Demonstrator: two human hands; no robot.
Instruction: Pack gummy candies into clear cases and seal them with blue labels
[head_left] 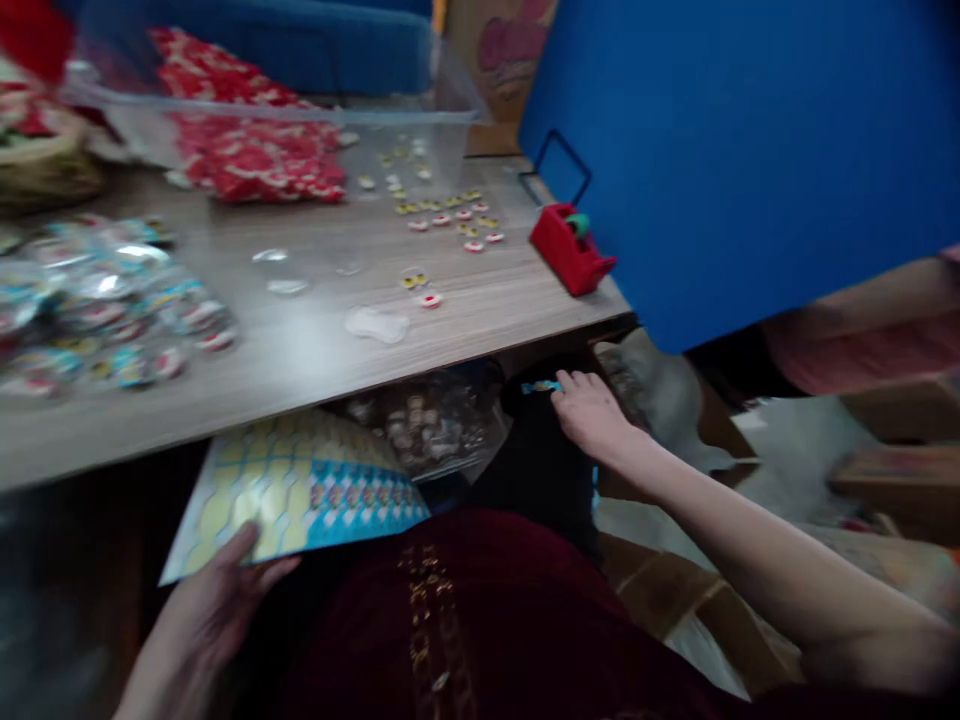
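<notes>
My left hand [206, 605] grips a sheet of stickers [360, 505] by its lower left edge, thumb on top. Blue printed stickers remain on the sheet's right part; the left part shows bare yellowish backing. Over my dark-clothed leg, my right hand [590, 412] pinches one end of a small blue printed sticker [538, 387]. On the table edge above lies a clear, bone-shaped plastic piece [377, 323]. Beyond it sit small yellow-and-black pieces [414, 281] and a white piece with a red centre [430, 300].
A heap of clear-packed items [112, 310] covers the table's left side. A clear bin [420, 118] with red patterned fabric [247, 150] stands behind. At right are a red tape dispenser [570, 250], a large blue panel [735, 150] and another person's arm [870, 300]. A bag of small pieces [427, 425] sits below the tabletop.
</notes>
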